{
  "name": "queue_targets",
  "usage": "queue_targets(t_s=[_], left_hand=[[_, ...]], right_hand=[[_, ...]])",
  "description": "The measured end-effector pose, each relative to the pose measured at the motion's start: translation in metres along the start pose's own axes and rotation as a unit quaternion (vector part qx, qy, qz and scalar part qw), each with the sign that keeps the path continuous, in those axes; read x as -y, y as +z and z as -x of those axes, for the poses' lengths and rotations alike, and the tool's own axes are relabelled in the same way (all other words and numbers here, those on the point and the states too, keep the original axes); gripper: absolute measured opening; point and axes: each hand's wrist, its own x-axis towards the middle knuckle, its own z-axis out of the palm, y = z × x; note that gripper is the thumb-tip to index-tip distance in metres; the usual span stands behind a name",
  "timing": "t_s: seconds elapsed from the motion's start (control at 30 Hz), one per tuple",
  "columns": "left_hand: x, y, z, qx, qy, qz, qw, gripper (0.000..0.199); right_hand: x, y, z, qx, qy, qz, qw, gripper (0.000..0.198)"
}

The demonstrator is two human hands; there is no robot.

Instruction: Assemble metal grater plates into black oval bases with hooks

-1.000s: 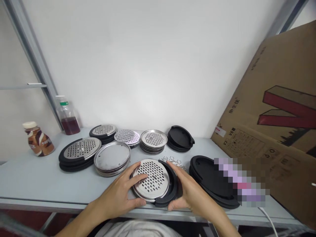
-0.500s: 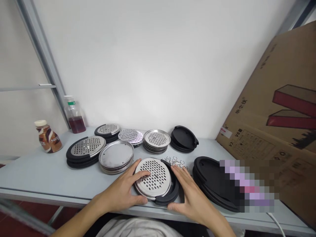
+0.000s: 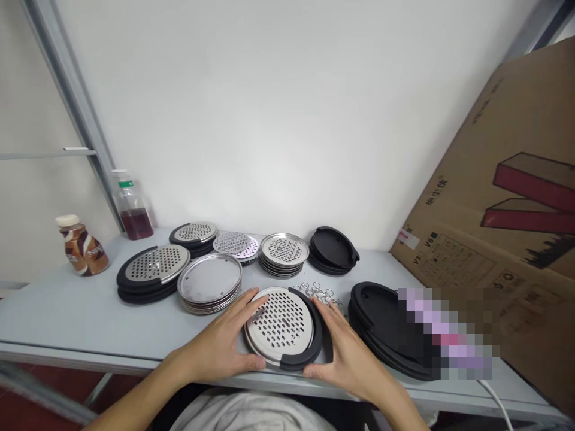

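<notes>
Low at the front of the table, a round vent cover (image 3: 281,320) with a slotted metal face lies flat, nested in a black plastic ring (image 3: 309,353) that wraps its right side. My left hand (image 3: 227,341) grips the cover's left edge, thumb at the front and fingers over the rim. On the opposite side my right hand (image 3: 344,353) presses against the black ring, thumb at the front and fingers at the back. Small wire springs (image 3: 317,292) lie just behind, partly covered by my right fingers.
Left stand a stack of metal discs (image 3: 210,278) and finished-looking covers (image 3: 155,266). Behind are slotted discs (image 3: 284,250) and black rings (image 3: 333,248). More black rings (image 3: 381,329) lie right, by a cardboard box (image 3: 494,239). Two bottles (image 3: 85,245) stand far left.
The black ring has slid left around the metal disc, narrowing the gap between them. My left index finger has moved back from the disc's face towards its rim.
</notes>
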Motion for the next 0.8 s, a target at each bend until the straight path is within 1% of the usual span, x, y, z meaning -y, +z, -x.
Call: queue_targets(t_s=[0.13,0.3,0.43,0.57,0.63,0.8], left_hand=[[-0.0003,-0.0053,-0.0004,-0.001,0.022,0.019,1.000,0.089],[0.0041,0.0002,-0.0031,-0.018,0.050,0.019,0.998,0.091],[0.0040,0.0020,-0.0039,-0.042,0.040,0.030,0.998,0.095],[0.0005,-0.0032,-0.0024,-0.065,0.029,0.053,0.996,0.081],[0.0004,-0.0046,-0.0014,-0.066,0.029,0.055,0.996,0.078],[0.0046,-0.0027,-0.0013,-0.049,0.031,0.047,0.997,0.079]], right_hand=[[-0.0019,0.0001,-0.0012,-0.011,-0.017,-0.006,1.000,0.118],[0.0002,-0.0002,-0.0029,-0.012,-0.042,-0.007,0.999,0.121],[0.0007,-0.0005,-0.0022,-0.017,-0.035,-0.021,0.999,0.118],[-0.0011,-0.0014,-0.0013,-0.011,-0.015,-0.041,0.999,0.115],[-0.0021,-0.0015,-0.0013,-0.011,-0.015,-0.046,0.999,0.114],[-0.0033,0.0003,-0.0008,-0.019,-0.017,-0.036,0.999,0.113]])
